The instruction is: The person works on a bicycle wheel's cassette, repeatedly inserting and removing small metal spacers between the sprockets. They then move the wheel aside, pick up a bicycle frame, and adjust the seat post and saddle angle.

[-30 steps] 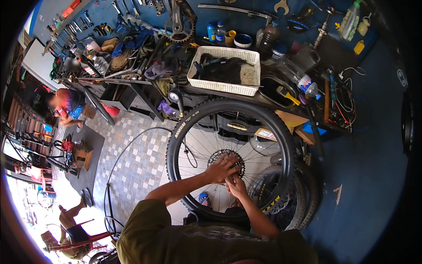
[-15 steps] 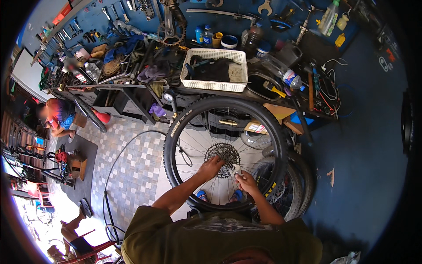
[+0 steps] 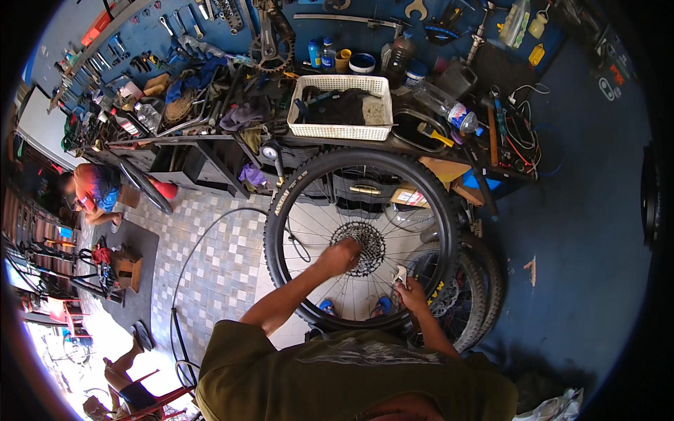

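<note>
Round toothed dark-metal cassette (image 3: 373, 254): partly behind the curled fingers of the left hand (image 3: 342, 257); whether these grasp anything, cannot tell. Large black-tyred spoked wheel (image 3: 274, 242): surrounding the cassette. Silver metal wrench (image 3: 401, 272): grasped by the right hand (image 3: 413, 293), head projecting beyond its fingers. White rectangular plastic basket (image 3: 337, 131): well beyond both hands' fingers.
</note>
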`<action>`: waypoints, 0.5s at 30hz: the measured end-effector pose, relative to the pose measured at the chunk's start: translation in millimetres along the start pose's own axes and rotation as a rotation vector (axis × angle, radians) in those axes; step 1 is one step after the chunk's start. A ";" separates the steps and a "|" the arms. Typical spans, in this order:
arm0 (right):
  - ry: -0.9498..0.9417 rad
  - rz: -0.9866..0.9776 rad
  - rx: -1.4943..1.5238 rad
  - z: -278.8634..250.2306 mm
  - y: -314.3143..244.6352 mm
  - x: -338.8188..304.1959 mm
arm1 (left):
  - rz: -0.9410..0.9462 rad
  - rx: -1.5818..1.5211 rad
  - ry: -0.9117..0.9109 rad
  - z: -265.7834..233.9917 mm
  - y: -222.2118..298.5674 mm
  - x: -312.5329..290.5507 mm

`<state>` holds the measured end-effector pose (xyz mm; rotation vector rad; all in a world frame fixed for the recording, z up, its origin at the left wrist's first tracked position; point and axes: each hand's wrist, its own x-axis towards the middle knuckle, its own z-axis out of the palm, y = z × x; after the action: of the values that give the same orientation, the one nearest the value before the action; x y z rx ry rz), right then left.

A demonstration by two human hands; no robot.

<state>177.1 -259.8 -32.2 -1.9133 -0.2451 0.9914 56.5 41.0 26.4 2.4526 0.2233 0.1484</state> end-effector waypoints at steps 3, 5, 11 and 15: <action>-0.091 0.033 0.036 0.8 -1.9 3.1 | -0.021 0.084 0.247 -50.6 -13.6 45.2; -0.180 0.045 0.058 -3.4 -5.6 8.9 | -0.030 0.098 0.371 -94.0 -31.7 92.1; -0.344 -0.056 -0.087 -8.7 -74.2 26.2 | -0.221 0.241 0.585 -217.2 -84.3 197.7; -0.329 -0.161 -0.289 -18.3 -165.9 33.0 | -0.109 0.172 0.796 -207.0 -86.0 202.8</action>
<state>248.7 -164.0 88.8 -1.9392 -0.7568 1.2088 210.7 273.6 142.7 2.4139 0.7311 1.0945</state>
